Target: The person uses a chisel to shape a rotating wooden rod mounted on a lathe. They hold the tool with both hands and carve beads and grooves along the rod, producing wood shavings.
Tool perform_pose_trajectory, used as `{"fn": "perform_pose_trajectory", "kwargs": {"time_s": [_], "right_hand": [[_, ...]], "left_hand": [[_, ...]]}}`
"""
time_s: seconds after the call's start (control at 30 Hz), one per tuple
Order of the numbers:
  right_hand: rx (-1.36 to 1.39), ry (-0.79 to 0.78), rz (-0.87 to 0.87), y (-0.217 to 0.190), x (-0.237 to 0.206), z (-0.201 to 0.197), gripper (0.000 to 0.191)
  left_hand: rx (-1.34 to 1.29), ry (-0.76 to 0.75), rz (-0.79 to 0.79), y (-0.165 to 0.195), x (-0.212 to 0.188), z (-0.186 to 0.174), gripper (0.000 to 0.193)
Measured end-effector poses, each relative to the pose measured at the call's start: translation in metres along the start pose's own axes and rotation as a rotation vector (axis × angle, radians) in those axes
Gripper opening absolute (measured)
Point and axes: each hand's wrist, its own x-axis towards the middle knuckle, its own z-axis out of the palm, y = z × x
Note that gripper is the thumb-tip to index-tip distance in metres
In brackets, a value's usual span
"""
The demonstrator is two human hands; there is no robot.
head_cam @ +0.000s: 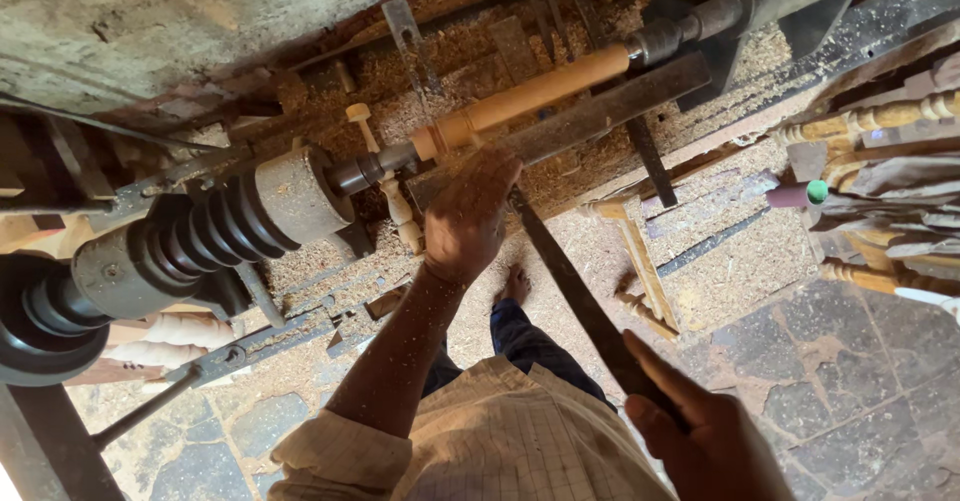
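Nearest the camera, the right hand closes around the near end of a long dark chisel, thumb lying along its upper side. That tool runs away from the body, up and to the left, toward the lathe, so its long axis crosses the workpiece rather than lying along it.

Farther out, the left hand lies palm down over the front part of the chisel, fingers curled over it where it meets the dark metal tool rest. I cannot see the cutting tip itself; the hand covers it.

Just past the left hand's fingertips sits the pale wooden spindle, held between the lathe's two ends. Its long axis runs from lower left to upper right, roughly level with the rest bar in front of it. The grooved pulley and the grey drum beside it lie to the left of the spindle, on the same line.

So the left hand is the nearer one to the spindle, nearly touching its left end, while the right hand stays well back by the checked shirt.

Sawdust covers the lathe bed and the stone floor below. Finished turned spindles lie stacked at the right, well apart from both hands.
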Motion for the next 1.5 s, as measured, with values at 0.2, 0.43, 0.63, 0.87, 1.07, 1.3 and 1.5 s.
{"fn": "perform_pose_trajectory", "kwargs": {"time_s": [0.2,0.43,0.63,0.87,1.07,1.3,1.5], "right_hand": [[0.144,0.085,-0.198,0.006,-0.013,0.033,0.066],[0.145,0.110,-0.093,-0.007,-0.018,0.051,0.072],[0.062,0.025,0.005,-0.018,-0.022,0.028,0.068],[0.029,-0.007,-0.196,-0.008,-0.014,-0.009,0.068],[0.014,-0.011,-0.041,0.004,-0.018,0.009,0.065],[0.072,-0.045,-0.167,0.001,-0.006,0.006,0.066],[0.050,0.030,-0.189,0.021,-0.007,-0.013,0.070]], "left_hand": [[0.015,0.027,0.026,0.005,-0.006,-0.003,0.025],[-0.017,0.004,0.044,0.007,-0.002,-0.012,0.024],[-0.045,-0.004,-0.010,0.007,-0.006,-0.011,0.024],[0.004,0.072,0.001,0.005,-0.007,0.001,0.027],[-0.042,0.054,0.022,0.015,-0.005,-0.005,0.025],[-0.014,0.044,0.008,0.012,0.004,-0.007,0.021],[0.091,0.085,0.041,0.025,0.000,-0.003,0.020]]}}
